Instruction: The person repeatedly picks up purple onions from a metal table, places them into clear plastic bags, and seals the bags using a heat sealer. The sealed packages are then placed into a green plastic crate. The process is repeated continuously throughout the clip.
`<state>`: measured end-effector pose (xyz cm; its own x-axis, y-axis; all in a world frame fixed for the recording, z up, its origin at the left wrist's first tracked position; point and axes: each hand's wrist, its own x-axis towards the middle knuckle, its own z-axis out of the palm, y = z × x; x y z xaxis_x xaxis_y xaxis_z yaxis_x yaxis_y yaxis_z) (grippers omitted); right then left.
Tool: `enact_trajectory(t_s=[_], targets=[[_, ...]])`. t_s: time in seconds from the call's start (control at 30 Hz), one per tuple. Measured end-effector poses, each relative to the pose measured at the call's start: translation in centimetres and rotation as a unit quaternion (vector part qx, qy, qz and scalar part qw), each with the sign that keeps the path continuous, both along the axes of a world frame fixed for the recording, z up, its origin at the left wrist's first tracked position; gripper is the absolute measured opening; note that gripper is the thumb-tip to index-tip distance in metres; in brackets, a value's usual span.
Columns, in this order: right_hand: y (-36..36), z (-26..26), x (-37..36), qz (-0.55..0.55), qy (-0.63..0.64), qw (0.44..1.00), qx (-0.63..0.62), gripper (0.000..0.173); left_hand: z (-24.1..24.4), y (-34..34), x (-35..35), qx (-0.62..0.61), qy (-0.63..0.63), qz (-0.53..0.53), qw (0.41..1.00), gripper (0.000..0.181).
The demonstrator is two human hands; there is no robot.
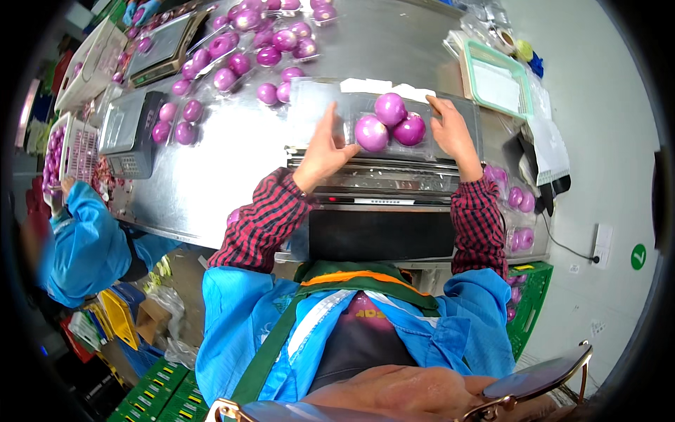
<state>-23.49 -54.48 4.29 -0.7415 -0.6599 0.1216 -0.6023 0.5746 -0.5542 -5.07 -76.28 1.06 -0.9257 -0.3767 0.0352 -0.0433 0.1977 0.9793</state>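
Three peeled purple onions [391, 121] sit together in a clear plastic tray [364, 101] in front of me. The tray rests on the flat plate [311, 92] of a film-wrapping machine [379, 182]. To its left is my left hand [326, 155], thumb and fingers spread, with the thumb tip by the tray's near left corner. My right hand [452, 132] is at the tray's right edge, with its fingertips by the far right corner. Whether the right fingers grip the tray or clear film cannot be told. A red light shows on the machine's front strip.
Trays of onions [285, 39] crowd the steel table [232, 142] at far left. Packed onions [522, 198] lie right, above a green crate [532, 311]. A mint-green basket [498, 79] is at back right. A co-worker in blue [95, 248] works left; another's gloved hands [141, 11] are beyond.
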Motion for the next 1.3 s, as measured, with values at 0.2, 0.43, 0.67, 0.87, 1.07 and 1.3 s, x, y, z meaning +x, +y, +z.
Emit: enact_trajectory(t_s=[0.2,0.43,0.67,0.87,1.07,1.3], targets=[[-0.5,0.0,4.3,0.073,0.138,0.988,0.020,0.062,2.7,1.8,-4.9,-0.393,0.146,-0.063,0.906,0.068],[0.9,0.8,4.2,0.090,0.080,0.993,0.001,0.060,3.5,2.0,-7.0,-0.389,0.178,-0.075,0.901,0.049],[-0.4,0.2,5.4,0.008,0.135,0.990,-0.028,0.073,3.9,1.6,-7.9,-0.419,0.091,-0.138,0.893,0.050],[-2.9,-0.3,3.8,0.093,0.076,0.981,-0.150,0.053,1.1,2.2,-6.4,-0.436,0.121,-0.069,0.889,0.061],[-2.3,-0.3,4.0,0.073,0.008,0.977,-0.201,0.045,-0.7,0.3,-3.6,-0.185,0.093,-0.020,0.978,0.058],[9.8,-0.6,8.8,-0.116,0.155,0.980,0.052,0.023,0.1,-2.1,8.3,-0.292,-0.072,0.106,0.948,0.024]])
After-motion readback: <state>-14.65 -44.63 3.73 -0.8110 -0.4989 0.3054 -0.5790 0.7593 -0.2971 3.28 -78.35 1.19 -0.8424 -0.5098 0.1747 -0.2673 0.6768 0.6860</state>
